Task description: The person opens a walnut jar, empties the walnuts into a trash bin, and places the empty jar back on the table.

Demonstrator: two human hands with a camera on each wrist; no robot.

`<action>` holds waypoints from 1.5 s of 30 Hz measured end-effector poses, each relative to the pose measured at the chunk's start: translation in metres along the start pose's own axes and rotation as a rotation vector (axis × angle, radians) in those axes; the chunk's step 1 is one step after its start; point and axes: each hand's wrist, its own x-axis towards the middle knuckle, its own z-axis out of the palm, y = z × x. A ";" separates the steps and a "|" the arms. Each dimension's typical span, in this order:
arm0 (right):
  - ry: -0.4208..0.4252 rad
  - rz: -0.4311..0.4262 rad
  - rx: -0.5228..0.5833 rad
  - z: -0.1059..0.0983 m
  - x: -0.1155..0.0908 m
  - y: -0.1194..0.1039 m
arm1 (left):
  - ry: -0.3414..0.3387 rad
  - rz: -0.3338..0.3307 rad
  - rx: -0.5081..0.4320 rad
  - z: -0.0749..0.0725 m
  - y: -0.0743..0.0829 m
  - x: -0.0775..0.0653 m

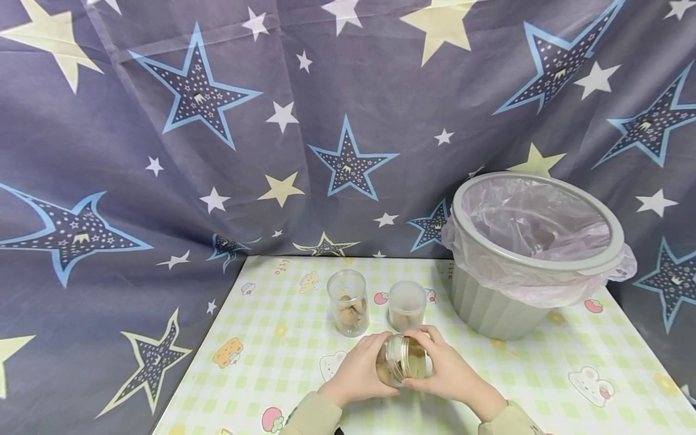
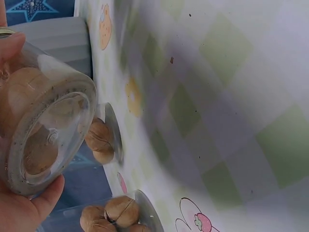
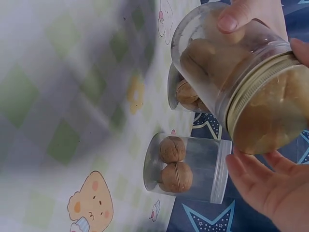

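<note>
Low centre in the head view, the left hand [image 1: 360, 371] grips a clear, tilted jar [image 1: 387, 361] of brown walnuts [image 3: 199, 54]; the right hand [image 1: 452, 371] holds its shiny gold lid [image 3: 271, 110].

Jar [image 1: 401, 361] before two containers [image 1: 348, 305] [image 1: 406, 302], walnuts [image 3: 176, 177] in all three, bin [image 1: 486, 302] to their right
</note>
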 end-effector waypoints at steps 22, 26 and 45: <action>0.109 0.001 0.032 -0.006 -0.002 0.014 | 0.126 -0.117 -0.195 -0.012 -0.023 -0.022; 0.073 0.003 0.074 -0.001 -0.003 0.023 | 0.150 -0.131 -0.218 -0.015 -0.028 -0.026; -0.080 0.053 0.037 0.033 0.003 0.044 | 0.214 -0.178 -0.195 -0.021 -0.042 -0.041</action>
